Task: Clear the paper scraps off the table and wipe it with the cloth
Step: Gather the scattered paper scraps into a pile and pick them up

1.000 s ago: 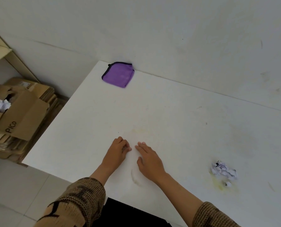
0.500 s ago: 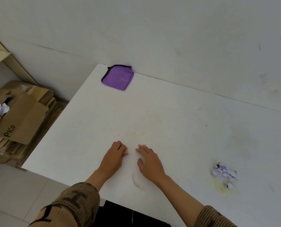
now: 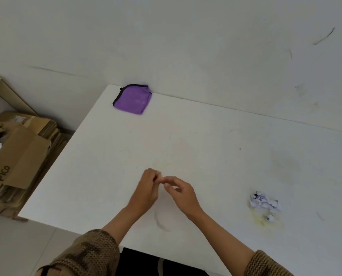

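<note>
Two hands are meeting fingertip to fingertip over the near table (image 3: 206, 136).
The left hand (image 3: 146, 191) is sitting tightly curled and the right hand (image 3: 181, 193) loosely bent. The paper scrap (image 3: 264, 202) is lying lengthwise left-to-right, well right of them, and the cloth (image 3: 133, 99) is lying far left.

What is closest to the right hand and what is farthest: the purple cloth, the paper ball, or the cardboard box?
1. The paper ball, on the table to the right of the right hand.
2. The cloth, at the table's far left corner.
3. The box, off the table, far left.
</note>
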Motion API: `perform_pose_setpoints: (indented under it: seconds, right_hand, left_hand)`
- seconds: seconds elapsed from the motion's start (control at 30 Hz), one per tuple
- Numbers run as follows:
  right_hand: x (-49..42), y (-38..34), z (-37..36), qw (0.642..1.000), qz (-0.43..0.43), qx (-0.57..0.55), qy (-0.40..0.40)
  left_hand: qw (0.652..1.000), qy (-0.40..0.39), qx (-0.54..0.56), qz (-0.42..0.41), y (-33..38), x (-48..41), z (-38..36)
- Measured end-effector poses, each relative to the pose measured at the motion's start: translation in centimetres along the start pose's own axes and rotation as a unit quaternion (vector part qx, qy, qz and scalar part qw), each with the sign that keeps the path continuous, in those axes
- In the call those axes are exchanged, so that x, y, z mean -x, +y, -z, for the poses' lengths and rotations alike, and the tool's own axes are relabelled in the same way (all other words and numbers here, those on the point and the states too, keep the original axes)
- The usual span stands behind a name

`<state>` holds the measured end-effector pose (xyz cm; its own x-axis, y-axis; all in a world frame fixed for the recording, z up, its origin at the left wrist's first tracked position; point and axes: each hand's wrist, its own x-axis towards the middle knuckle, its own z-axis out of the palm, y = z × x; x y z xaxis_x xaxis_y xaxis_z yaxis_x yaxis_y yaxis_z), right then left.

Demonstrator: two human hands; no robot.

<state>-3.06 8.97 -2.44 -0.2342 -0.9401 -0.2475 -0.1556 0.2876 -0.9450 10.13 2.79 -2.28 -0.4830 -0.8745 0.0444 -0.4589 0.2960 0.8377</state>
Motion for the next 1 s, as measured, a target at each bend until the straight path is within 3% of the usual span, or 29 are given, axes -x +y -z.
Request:
perform_pose_setpoints:
  seconds: [0.17, 0.37, 0.57, 0.8, 1.0]
  right_hand:
    - [1.0, 0.3, 2.6, 0.991, -0.011, -0.027, 0.133]
    - [4.8, 3.2, 8.2, 0.969, -0.079, -0.017, 0.235]
    - [10.8, 7.6, 12.8, 0.911, -0.189, 0.074, 0.360]
    - [11.6, 9.6, 14.7, 0.888, -0.173, 0.210, 0.372]
    - [10.8, 8.1, 14.2, 0.878, -0.184, 0.167, 0.409]
  left_hand:
    - [0.985, -0.010, 0.137, 0.100, 4.6, -2.2, -4.2]
    - [0.982, -0.090, 0.146, 0.081, 7.0, -2.2, -8.9]
    - [0.976, -0.176, 0.089, 0.095, 7.1, -1.7, -11.4]
    - [0.964, -0.236, 0.064, 0.103, 6.1, -1.3, -11.2]
    - [0.968, -0.222, 0.033, 0.111, 3.9, -1.9, -9.5]
